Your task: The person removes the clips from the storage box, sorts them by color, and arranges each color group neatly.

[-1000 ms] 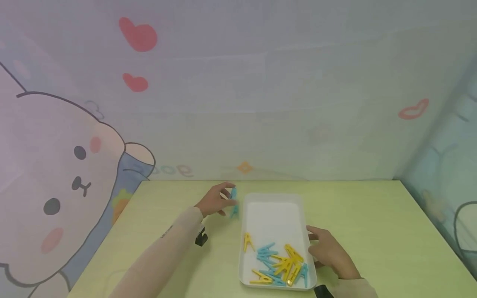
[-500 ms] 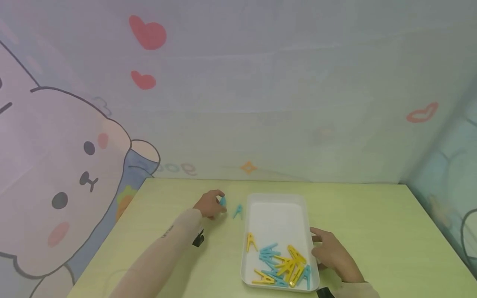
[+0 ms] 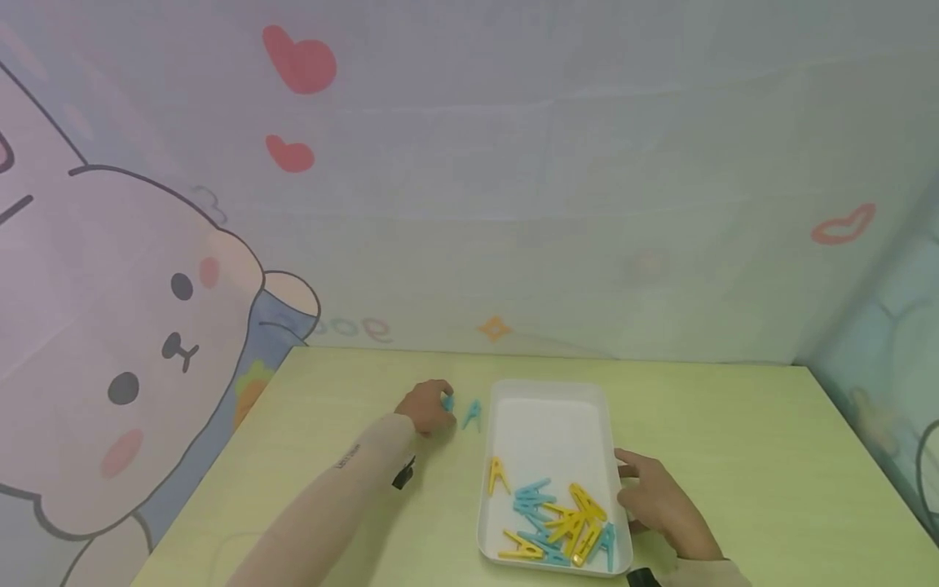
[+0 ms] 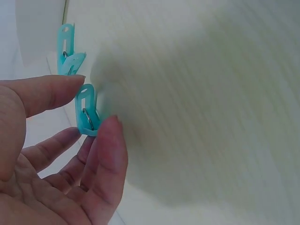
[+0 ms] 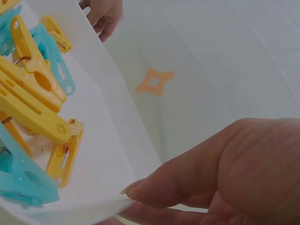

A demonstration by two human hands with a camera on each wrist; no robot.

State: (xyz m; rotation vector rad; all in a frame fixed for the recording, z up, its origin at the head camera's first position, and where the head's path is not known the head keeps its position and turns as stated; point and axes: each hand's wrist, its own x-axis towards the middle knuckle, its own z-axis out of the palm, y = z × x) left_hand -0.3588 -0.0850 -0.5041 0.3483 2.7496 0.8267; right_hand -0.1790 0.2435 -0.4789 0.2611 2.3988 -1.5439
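Left of the tray, my left hand point(image 3: 425, 406) pinches a blue clothespin point(image 4: 85, 112) between thumb and fingers, low over the table. A second blue clothespin point(image 3: 473, 414) lies between that hand and the tray. The white tray point(image 3: 546, 432) holds several yellow clothespins point(image 5: 35, 75) and blue clothespins point(image 3: 533, 496), heaped mostly in its near half. At the tray's right side, my right hand point(image 3: 653, 496) grips the rim, its thumb on top and fingers beneath in the right wrist view.
The pale yellow-green table point(image 3: 734, 456) ends at a hanging cloth backdrop point(image 3: 587, 204) printed with hearts and a rabbit. A dark cable point(image 3: 926, 465) hangs at the far right.
My left hand has moved from the far spot near the tray leftward with the blue clothespin, then a little back right beside the other one. My right hand stays on the tray rim.
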